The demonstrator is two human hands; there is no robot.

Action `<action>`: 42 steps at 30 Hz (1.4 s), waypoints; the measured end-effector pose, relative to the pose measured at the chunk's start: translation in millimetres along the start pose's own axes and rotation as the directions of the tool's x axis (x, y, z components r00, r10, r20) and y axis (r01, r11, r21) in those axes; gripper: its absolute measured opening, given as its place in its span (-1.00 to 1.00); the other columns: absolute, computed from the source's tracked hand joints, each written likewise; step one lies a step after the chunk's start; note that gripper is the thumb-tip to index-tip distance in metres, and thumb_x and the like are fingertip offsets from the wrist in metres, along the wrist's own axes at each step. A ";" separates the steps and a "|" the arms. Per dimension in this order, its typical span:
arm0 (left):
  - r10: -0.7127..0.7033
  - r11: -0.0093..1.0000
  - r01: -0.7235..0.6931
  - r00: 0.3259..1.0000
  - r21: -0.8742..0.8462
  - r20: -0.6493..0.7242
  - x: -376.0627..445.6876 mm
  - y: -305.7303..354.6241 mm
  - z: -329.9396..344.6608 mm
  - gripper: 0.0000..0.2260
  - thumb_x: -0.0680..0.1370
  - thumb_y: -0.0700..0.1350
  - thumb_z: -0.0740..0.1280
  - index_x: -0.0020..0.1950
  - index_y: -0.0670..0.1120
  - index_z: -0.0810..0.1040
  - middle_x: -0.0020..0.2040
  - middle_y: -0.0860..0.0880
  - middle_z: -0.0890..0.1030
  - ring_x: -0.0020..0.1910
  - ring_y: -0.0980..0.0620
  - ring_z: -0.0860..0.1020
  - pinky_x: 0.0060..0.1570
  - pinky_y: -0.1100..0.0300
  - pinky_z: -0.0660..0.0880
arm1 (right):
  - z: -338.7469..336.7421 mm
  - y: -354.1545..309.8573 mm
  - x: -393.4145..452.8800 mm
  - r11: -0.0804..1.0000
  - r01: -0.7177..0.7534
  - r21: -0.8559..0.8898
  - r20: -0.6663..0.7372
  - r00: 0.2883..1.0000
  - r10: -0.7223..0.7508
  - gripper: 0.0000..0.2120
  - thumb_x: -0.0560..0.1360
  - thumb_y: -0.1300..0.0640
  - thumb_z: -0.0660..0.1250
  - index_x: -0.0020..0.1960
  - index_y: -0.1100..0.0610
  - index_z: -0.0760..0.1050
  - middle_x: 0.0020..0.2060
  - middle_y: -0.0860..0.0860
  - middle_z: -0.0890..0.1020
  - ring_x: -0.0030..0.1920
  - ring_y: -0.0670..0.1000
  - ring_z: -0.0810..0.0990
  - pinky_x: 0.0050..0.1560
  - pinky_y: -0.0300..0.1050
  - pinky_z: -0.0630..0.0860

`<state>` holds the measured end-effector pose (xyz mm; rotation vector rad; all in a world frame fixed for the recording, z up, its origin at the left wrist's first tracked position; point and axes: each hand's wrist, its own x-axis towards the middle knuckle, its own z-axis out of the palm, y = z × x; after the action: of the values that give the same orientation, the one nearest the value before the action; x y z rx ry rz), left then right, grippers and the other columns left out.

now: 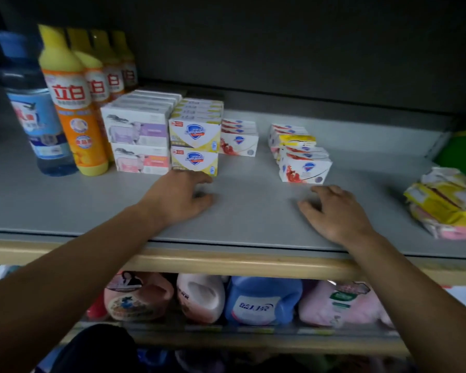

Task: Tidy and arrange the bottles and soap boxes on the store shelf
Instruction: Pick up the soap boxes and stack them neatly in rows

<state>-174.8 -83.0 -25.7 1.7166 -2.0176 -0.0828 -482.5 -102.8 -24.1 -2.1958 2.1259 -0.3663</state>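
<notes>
On the grey shelf point(92, 208) stand a row of yellow-and-orange bottles point(73, 103) and a blue bottle point(38, 122) at the left. Beside them are stacked white soap boxes with a sheep picture point(137, 138), yellow-shield soap boxes point(195, 146) and a row of red-white soap boxes point(240, 138). A loose cluster of red-white boxes point(304, 162) with one yellow box point(296, 141) stands further right. My left hand point(180, 195) rests on the shelf just before the yellow-shield stack, holding nothing. My right hand point(336, 211) lies on the shelf before the loose cluster, fingers relaxed.
A pile of yellow and pink wrapped packs point(447, 205) lies at the shelf's right edge. A green object point(463, 152) sits behind it. Below the wooden shelf lip point(226, 262) stand pink and blue detergent jugs point(261, 300). Bare shelf surface lies between the box groups.
</notes>
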 end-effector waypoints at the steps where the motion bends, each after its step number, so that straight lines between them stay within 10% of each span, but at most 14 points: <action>1: 0.011 0.999 -0.011 1.000 -0.046 -0.012 2.1 8.3 1.6 -0.63 0.48 0.04 0.42 0.25 -0.04 0.59 0.17 -0.07 0.63 0.17 -0.10 0.56 0.17 0.12 0.46 | 2.2 6.7 -2.4 1.000 -0.022 -0.010 0.007 1.000 0.022 -0.42 0.54 -0.30 0.12 0.45 -0.01 0.34 0.44 0.06 0.38 0.43 0.17 0.30 0.41 0.03 0.28; 11: 0.180 0.959 -0.205 0.973 -0.194 -0.142 77.0 101.2 35.1 -0.62 0.47 -0.03 0.42 0.29 -0.04 0.55 0.15 -0.02 0.63 -0.01 0.01 0.59 0.00 0.30 0.37 | 15.6 14.9 -0.5 1.000 -0.027 0.009 -0.071 0.997 0.028 -0.43 0.49 -0.37 0.08 0.32 -0.03 0.42 0.31 0.01 0.46 0.36 0.13 0.37 0.35 0.03 0.24; 21: 0.149 0.981 -0.162 0.981 -0.103 -0.127 125.7 125.3 89.7 -0.53 0.44 -0.05 0.46 0.35 -0.01 0.50 0.27 -0.11 0.47 0.15 -0.15 0.53 0.20 0.01 0.47 | 16.9 16.4 0.5 1.000 -0.009 0.028 -0.087 0.996 0.012 -0.48 0.51 -0.34 0.07 0.28 -0.03 0.42 0.27 0.00 0.45 0.34 0.13 0.34 0.33 0.05 0.21; 29: 0.120 0.947 -0.167 0.976 -0.275 -0.180 128.0 119.8 86.1 -0.63 0.38 -0.19 0.49 0.18 -0.02 0.59 0.03 -0.05 0.52 -0.08 -0.03 0.56 -0.04 0.33 0.33 | 15.5 16.6 0.3 0.999 -0.013 0.046 -0.082 0.996 0.017 -0.51 0.49 -0.32 0.09 0.28 -0.07 0.41 0.28 -0.04 0.44 0.35 0.10 0.33 0.35 0.03 0.19; 38: 0.030 0.838 -0.095 0.991 -0.537 -0.127 68.3 67.0 34.7 -0.74 0.42 -0.22 0.50 0.04 0.02 0.62 0.05 -0.03 0.64 -0.10 0.12 0.65 -0.13 0.23 0.61 | 12.3 10.0 2.9 0.996 -0.085 0.039 -0.058 0.994 0.088 -0.43 0.48 -0.32 0.15 0.39 -0.05 0.35 0.36 -0.03 0.41 0.41 0.11 0.28 0.39 0.02 0.19; 42: -0.057 0.647 0.034 0.998 -0.762 -0.004 46.8 43.6 19.0 -0.81 0.45 -0.27 0.47 0.02 -0.05 0.64 0.01 -0.04 0.62 -0.09 0.08 0.66 -0.30 0.26 0.60 | 6.6 -15.6 3.5 0.945 0.092 0.315 -0.125 0.991 -0.055 -0.30 0.43 -0.17 0.37 0.50 -0.06 0.22 0.42 -0.04 0.37 0.41 0.04 0.32 0.37 -0.10 0.30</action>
<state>-226.5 -123.0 -12.1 1.1810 -1.5478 -0.8119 -465.8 -106.3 -26.8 -2.1119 1.8756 -0.7999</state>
